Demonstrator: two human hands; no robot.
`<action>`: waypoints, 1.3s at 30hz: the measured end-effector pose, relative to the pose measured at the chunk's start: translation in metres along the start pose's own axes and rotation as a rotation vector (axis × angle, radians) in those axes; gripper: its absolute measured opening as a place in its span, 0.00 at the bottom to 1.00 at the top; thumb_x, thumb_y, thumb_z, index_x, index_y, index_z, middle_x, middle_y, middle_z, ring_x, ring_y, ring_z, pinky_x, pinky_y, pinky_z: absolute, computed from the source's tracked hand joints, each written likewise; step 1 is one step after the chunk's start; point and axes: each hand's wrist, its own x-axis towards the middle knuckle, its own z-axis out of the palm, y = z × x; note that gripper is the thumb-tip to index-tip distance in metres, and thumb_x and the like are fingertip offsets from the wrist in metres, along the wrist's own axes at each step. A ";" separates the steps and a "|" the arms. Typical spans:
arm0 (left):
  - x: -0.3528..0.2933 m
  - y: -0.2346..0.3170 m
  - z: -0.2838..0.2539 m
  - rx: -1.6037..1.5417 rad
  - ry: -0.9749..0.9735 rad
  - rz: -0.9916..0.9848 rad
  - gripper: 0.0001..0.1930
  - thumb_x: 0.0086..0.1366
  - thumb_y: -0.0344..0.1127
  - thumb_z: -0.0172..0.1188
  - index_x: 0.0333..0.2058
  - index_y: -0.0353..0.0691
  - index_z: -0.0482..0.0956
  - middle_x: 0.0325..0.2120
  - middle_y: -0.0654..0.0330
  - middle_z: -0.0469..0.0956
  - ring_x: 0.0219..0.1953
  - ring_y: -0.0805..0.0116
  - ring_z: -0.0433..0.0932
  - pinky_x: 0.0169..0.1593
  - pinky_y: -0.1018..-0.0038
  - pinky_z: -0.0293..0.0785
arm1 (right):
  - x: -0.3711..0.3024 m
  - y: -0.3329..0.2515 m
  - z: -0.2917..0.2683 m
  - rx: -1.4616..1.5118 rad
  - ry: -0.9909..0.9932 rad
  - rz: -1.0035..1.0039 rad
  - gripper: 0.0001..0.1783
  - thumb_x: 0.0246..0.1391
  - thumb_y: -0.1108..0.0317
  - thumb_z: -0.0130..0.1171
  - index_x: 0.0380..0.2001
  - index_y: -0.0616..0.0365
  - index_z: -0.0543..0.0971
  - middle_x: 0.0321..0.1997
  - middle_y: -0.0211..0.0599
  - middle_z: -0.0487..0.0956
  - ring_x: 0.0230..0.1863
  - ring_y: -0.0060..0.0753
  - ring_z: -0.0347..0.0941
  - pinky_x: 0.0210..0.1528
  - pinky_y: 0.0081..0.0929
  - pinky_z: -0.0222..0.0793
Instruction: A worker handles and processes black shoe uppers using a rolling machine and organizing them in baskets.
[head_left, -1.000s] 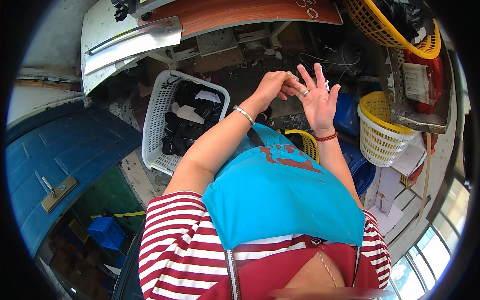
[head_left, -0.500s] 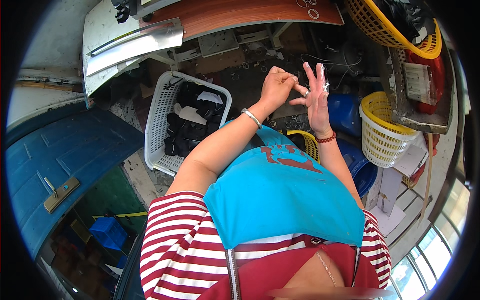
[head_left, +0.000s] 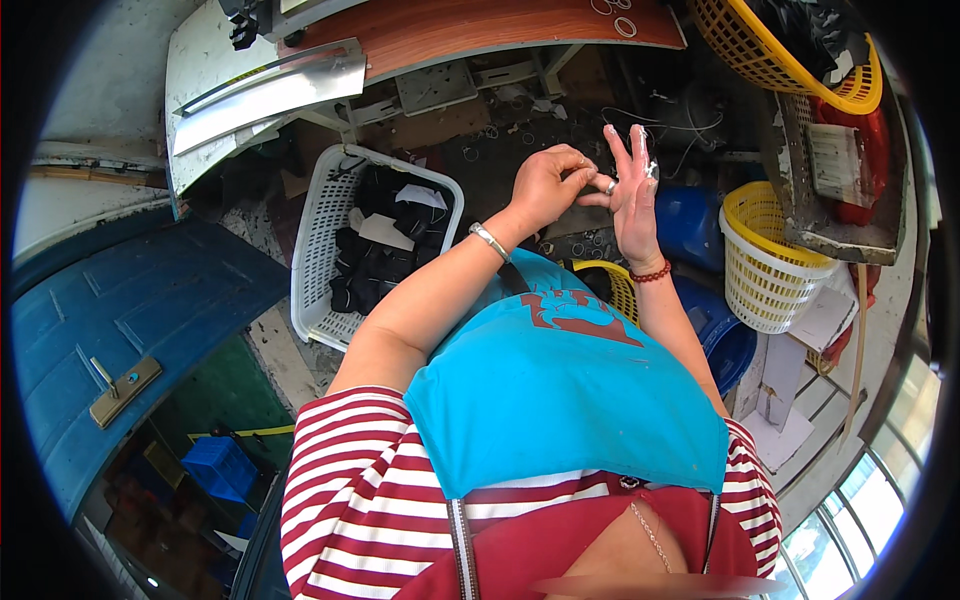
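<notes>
In front of my apron (head_left: 560, 400), both hands are raised close together. My left hand (head_left: 548, 188), with a silver bangle (head_left: 489, 242) at its wrist, is closed in a pinch at the tip of a bent finger of my right hand. What lies between its fingertips, if anything, is too small to make out. My right hand (head_left: 636, 205) is held upright with its other fingers spread. White material, tape or smears, shows on those fingers, and a ring (head_left: 611, 187) sits on the bent one. A red bead bracelet (head_left: 651, 273) circles the right wrist.
A white basket (head_left: 310, 250) of black pieces stands to the left. Beyond is a reddish-brown bench (head_left: 500, 30) with rings and a metal sheet (head_left: 270, 95). At right are a yellow-and-white basket (head_left: 775, 285), blue containers (head_left: 690, 230) and a yellow basket (head_left: 735, 45). A blue door (head_left: 140, 300) is far left.
My left hand and its bangle have shifted slightly left and down, the wrist turning a little. The bent right finger is drawn slightly; the rest of my right hand stays nearly still.
</notes>
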 end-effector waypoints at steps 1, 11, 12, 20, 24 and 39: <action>0.000 0.000 0.001 0.188 0.069 0.098 0.07 0.59 0.33 0.62 0.31 0.35 0.82 0.28 0.62 0.80 0.31 0.73 0.77 0.35 0.76 0.73 | 0.000 -0.001 0.003 -0.052 -0.013 -0.017 0.52 0.56 0.28 0.34 0.70 0.50 0.32 0.74 0.45 0.46 0.54 0.38 0.71 0.44 0.29 0.75; 0.011 -0.010 -0.005 -0.238 0.039 -0.220 0.21 0.68 0.43 0.47 0.29 0.31 0.80 0.25 0.59 0.79 0.28 0.71 0.75 0.34 0.73 0.71 | -0.001 0.001 0.003 -0.067 -0.137 0.036 0.46 0.53 0.63 0.46 0.71 0.51 0.35 0.73 0.44 0.52 0.48 0.39 0.76 0.46 0.28 0.72; 0.010 -0.006 0.002 -0.239 0.100 -0.180 0.23 0.69 0.45 0.45 0.29 0.30 0.80 0.26 0.59 0.79 0.28 0.72 0.73 0.35 0.73 0.71 | -0.001 0.002 0.003 0.016 -0.124 0.066 0.50 0.46 0.73 0.46 0.71 0.52 0.35 0.73 0.44 0.52 0.47 0.37 0.77 0.47 0.28 0.71; 0.006 0.017 0.027 -0.398 0.075 -0.427 0.14 0.69 0.43 0.50 0.34 0.35 0.72 0.26 0.62 0.75 0.27 0.78 0.73 0.32 0.79 0.72 | 0.003 0.023 0.007 -0.339 -0.048 -0.056 0.52 0.42 0.86 0.40 0.70 0.55 0.32 0.71 0.48 0.55 0.69 0.38 0.56 0.66 0.32 0.55; 0.009 0.001 0.040 -0.484 0.171 -0.491 0.15 0.69 0.43 0.50 0.30 0.36 0.70 0.24 0.62 0.76 0.24 0.77 0.73 0.29 0.79 0.72 | 0.000 0.019 0.013 -0.198 -0.042 -0.005 0.52 0.43 0.87 0.39 0.70 0.53 0.31 0.70 0.50 0.56 0.68 0.37 0.57 0.66 0.31 0.55; 0.026 -0.028 0.028 -0.394 0.364 -0.544 0.22 0.67 0.43 0.47 0.16 0.38 0.71 0.10 0.64 0.66 0.12 0.75 0.62 0.18 0.76 0.58 | -0.015 0.016 0.021 -0.184 -0.006 0.000 0.51 0.46 0.83 0.42 0.70 0.50 0.31 0.67 0.44 0.64 0.24 0.14 0.61 0.28 0.11 0.64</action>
